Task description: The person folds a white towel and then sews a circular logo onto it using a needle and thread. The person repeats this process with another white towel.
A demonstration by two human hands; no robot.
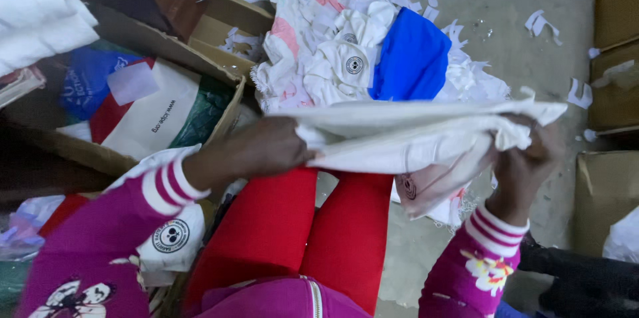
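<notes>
Floor (pixel 506 18) of grey concrete, littered with white paper scraps (pixel 540 23), forms the ground beyond the folded white cloth (pixel 399 133). Cardboard box (pixel 219 31), open and holding coloured bags, sits to the left of that cloth. Heap of white garments (pixel 333 58) with a blue piece (pixel 413 58) lies on the floor just behind it. Folded white cloth is held level above red-trousered knees, stretched between both hands. Left hand (pixel 263 148) is clamped on its left edge; right hand (pixel 529 158) is closed around its bunched right end.
</notes>
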